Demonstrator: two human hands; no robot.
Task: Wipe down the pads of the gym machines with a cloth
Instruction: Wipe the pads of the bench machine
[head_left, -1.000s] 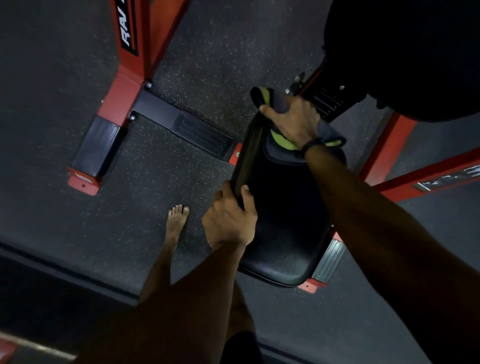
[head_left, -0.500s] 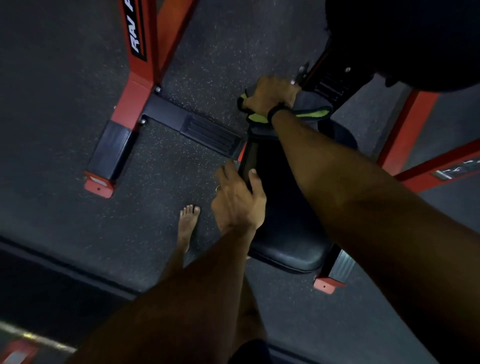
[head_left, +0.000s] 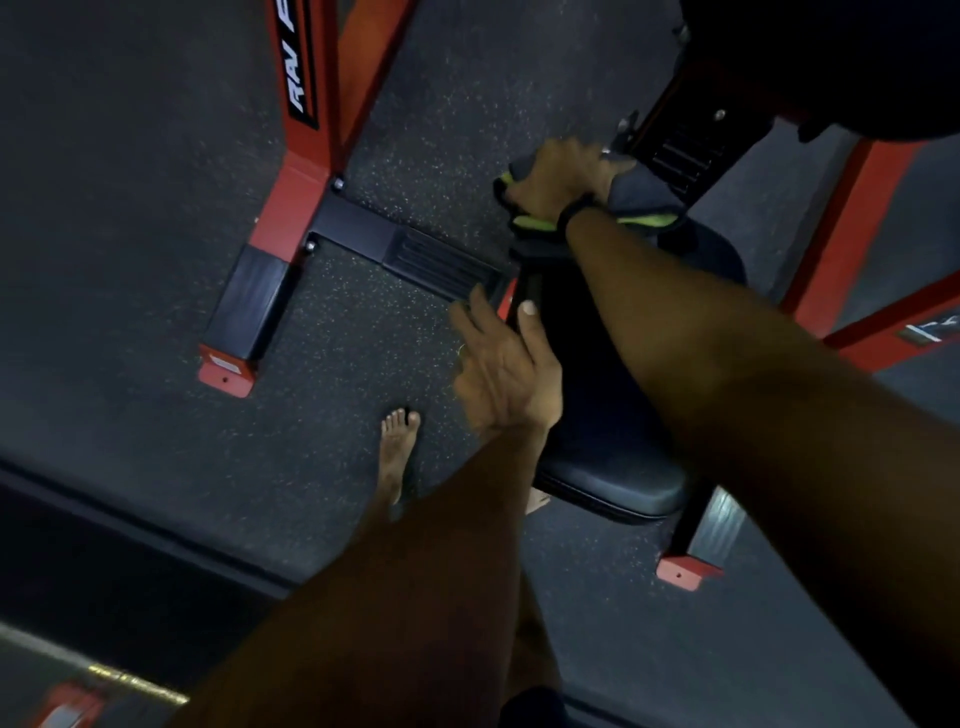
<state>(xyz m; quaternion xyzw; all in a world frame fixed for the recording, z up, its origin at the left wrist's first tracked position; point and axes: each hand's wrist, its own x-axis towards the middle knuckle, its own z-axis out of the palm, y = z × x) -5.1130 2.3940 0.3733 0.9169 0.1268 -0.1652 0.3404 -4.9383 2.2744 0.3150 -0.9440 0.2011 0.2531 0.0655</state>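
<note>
Since a second before, the right hand (head_left: 563, 179) had pushed the grey and green cloth (head_left: 644, 200) up to the far end of the black seat pad (head_left: 613, 467), its fingers curled over the cloth. Meanwhile the left hand (head_left: 506, 366) gripped the pad's left edge, thumb on top. One bare foot (head_left: 397, 447) stood on the speckled floor (head_left: 156, 260) beside the red frame (head_left: 306, 171).

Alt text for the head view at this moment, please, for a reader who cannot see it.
Seen from above, the right hand presses a grey cloth with lime-green trim onto the far end of a black padded gym seat, while the left hand grips the seat's left edge. A red steel machine frame stands on dark speckled rubber flooring.
</note>
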